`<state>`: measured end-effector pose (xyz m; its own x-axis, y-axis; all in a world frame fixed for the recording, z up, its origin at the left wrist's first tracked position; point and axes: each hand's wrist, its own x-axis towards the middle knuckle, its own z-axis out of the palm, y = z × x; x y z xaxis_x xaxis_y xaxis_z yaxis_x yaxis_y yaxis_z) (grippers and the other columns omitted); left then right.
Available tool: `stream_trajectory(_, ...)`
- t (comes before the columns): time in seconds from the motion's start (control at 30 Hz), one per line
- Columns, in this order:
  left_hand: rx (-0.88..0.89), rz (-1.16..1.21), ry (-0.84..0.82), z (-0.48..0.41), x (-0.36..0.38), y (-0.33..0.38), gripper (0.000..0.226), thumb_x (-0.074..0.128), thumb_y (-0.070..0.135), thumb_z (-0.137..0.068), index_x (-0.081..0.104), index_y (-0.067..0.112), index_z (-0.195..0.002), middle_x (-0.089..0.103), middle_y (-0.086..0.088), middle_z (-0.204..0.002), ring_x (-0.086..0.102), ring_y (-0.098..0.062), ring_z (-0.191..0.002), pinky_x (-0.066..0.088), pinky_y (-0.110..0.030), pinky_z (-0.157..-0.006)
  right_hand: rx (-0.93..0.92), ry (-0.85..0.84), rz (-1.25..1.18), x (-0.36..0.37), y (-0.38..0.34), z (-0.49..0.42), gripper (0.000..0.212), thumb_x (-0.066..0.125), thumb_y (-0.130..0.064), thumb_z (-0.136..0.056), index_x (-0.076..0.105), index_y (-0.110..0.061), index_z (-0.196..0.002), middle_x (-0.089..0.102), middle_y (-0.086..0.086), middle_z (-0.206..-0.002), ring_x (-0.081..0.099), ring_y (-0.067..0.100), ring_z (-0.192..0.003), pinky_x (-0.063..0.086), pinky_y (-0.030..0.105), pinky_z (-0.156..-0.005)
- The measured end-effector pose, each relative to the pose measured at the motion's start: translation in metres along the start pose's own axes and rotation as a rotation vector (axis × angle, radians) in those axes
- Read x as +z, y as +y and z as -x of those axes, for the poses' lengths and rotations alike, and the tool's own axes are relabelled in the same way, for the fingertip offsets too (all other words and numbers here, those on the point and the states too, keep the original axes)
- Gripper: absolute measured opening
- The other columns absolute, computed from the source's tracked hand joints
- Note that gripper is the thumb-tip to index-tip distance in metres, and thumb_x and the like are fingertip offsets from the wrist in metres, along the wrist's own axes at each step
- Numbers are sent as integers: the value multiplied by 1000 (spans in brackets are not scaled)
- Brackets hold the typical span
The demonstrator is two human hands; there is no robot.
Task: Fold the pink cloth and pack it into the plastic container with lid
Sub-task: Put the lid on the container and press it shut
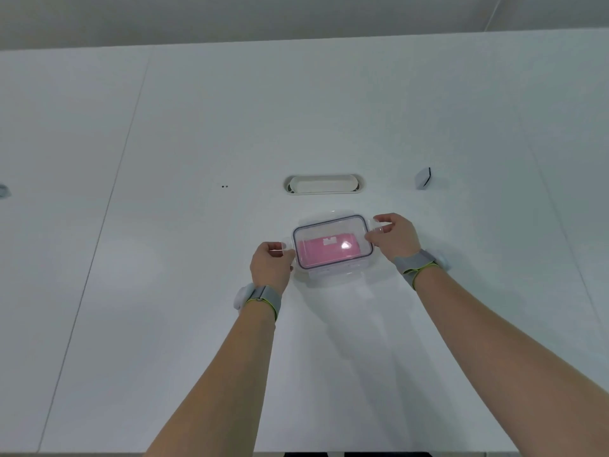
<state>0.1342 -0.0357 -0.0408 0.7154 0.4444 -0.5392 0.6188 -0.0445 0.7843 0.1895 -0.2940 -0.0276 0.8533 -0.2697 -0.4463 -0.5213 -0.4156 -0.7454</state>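
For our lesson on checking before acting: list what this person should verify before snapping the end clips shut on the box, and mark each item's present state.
1. Pink cloth folded and fully inside the plastic container: ok.
2. Lid seated on the container, no cloth showing over the rim: ok.
3. Left hand at the left end clip: ok.
4. Right hand at the right end clip: ok.
5. Near-side clip already latched: cannot tell.
6. Container flat on the table: ok.
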Motion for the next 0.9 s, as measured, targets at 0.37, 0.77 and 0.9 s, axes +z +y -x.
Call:
stream_trajectory(0.37, -98, 208, -75, -7, 2, -14, 20, 77, 9, -93, 71, 8, -111, 78, -13, -94, 77, -16, -68, 67, -34, -78, 53, -91, -87, -1, 15, -8, 47, 79, -6, -85, 63, -7, -130, 66, 2, -83, 69, 24, -72, 63, 53, -89)
stream_trajectory(0.77, -83, 228, -55, -13, 0, -12, 41, 88, 14, -88, 66, 12, -123, 74, -14, -110, 77, -29, -94, 68, -37, -78, 100, -144, -198, -4, 17, 7, 52, 80, -7, -89, 55, -7, -134, 68, 19, -103, 71, 28, -76, 66, 31, -63)
stream_trajectory(0.9, 78, -50, 91, -7, 4, -4, 41, 89, 30, -85, 72, 21, -121, 72, 0, -118, 73, -25, -98, 59, -36, -90, -59, 9, 74, 3, 21, 14, 51, 84, -25, -87, 62, -8, -129, 64, 11, -118, 67, 28, -86, 56, 37, -80)
